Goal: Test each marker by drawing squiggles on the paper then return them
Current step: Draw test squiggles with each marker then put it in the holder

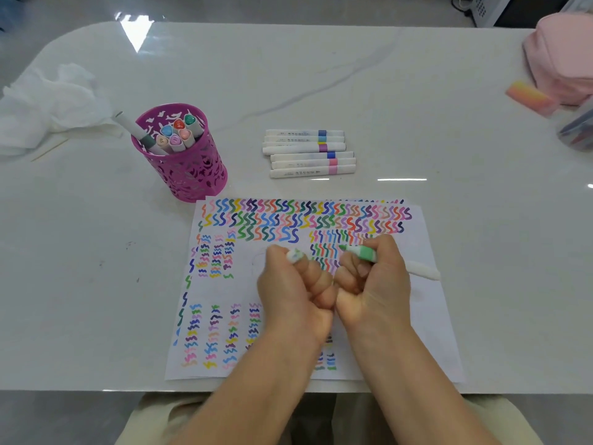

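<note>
Now six loose markers, one cup.

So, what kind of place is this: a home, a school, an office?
Likely a home or office, I cannot tell which, set up for drawing: a white marble-look table, a purple cup of markers, and a pink pouch at the right edge.

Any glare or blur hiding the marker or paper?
Head view: glare streaks on the glossy white table just beyond the squiggle-covered white paper; motion blur softens the green-banded white marker in the right hand and the pale green cap in the left hand; wide-angle distortion bows table edges.
</note>
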